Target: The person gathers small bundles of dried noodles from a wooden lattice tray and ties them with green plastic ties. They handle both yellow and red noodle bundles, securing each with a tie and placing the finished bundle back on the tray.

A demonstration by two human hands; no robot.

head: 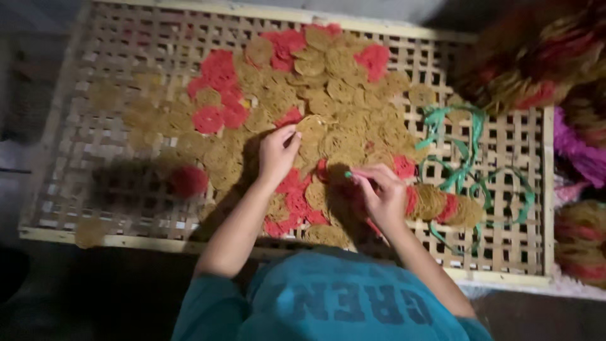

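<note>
Fingers of the right hand are pinched together on the tip of a green plastic string; a threaded row of discs lies on its side at 3 o'clock from that hand, tan and red alternating. The left hand, at 10 o'clock from the right, has its fingertips closed on the edge of one tan disc — a flat, round, lacy coil of thin strands. Between and around both hands spreads a heap of discs, mostly tan with red ones mixed in, overlapping loosely. They rest on a woven bamboo lattice tray with a pale wooden frame. Toward 1 o'clock, beyond the tray's corner, bundled strung discs — blurred — pile up.
</note>
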